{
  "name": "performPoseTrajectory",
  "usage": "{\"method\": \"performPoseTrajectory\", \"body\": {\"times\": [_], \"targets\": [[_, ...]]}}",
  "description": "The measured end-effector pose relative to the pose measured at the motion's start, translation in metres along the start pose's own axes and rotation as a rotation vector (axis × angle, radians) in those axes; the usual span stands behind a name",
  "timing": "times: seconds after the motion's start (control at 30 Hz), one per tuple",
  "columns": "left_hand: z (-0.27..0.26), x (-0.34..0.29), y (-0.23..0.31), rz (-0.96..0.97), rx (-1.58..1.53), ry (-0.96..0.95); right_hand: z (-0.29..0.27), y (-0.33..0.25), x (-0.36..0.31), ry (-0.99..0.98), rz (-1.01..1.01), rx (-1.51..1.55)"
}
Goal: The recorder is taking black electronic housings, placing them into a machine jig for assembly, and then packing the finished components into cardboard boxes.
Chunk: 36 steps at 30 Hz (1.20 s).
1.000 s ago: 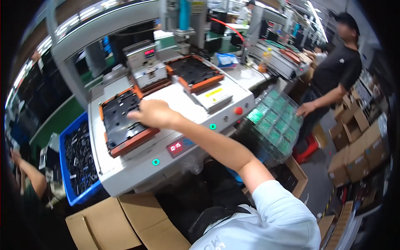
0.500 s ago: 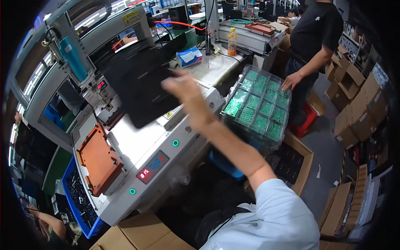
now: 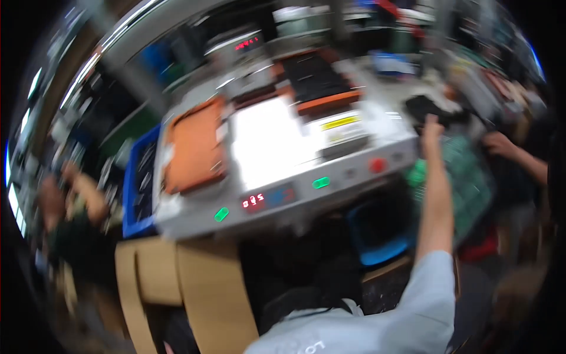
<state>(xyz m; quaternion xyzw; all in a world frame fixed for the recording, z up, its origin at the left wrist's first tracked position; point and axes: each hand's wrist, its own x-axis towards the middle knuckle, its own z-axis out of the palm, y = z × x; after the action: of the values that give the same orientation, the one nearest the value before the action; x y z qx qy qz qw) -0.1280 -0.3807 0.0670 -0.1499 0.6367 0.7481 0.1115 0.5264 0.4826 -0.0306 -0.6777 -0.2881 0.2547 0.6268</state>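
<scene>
Resting in the right orange tray point(image 3: 330, 102), the black panel point(image 3: 312, 79) lies flat on your white machine point(image 3: 377, 135), and the tray's orange edges likely help stop it from sliding. Your right hand point(image 3: 433, 125) is out past the machine's right end, its fingers at a small dark piece point(image 3: 424, 107) near the green boards point(image 3: 463, 171), but the blur hides how open it is and if it grips. Your left hand does not show, so I cannot tell what it holds.
</scene>
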Motion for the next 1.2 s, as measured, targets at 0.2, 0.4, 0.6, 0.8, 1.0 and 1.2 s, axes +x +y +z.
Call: {"method": "performPoseTrajectory", "body": {"times": [0.2,0.4,0.6,0.8,1.0,1.2], "targets": [[-0.010,-0.055,0.044,0.177,-0.398,-0.094,0.058,-0.035,-0.059,-0.377,-0.453,-0.394],[0.143,-0.077,0.058,-0.028,-0.342,-0.517,-0.080,-0.146,-0.162,-0.267,-0.722,0.072],[0.273,-0.105,-0.023,-1.211,-0.218,-1.191,-0.121,-0.210,-0.465,-1.158,-0.861,0.010],[0.321,-0.161,-0.082,-1.934,-0.159,-1.720,-0.103,-0.195,-0.523,-1.876,0.051,0.097],[0.332,-0.156,-0.066,-0.982,0.293,-1.238,-0.130,-0.094,-0.548,-1.039,0.546,0.784],[0.327,-0.166,-0.092,-0.331,0.657,-1.327,-0.153,-0.068,-0.583,-1.083,0.943,0.606]]}}
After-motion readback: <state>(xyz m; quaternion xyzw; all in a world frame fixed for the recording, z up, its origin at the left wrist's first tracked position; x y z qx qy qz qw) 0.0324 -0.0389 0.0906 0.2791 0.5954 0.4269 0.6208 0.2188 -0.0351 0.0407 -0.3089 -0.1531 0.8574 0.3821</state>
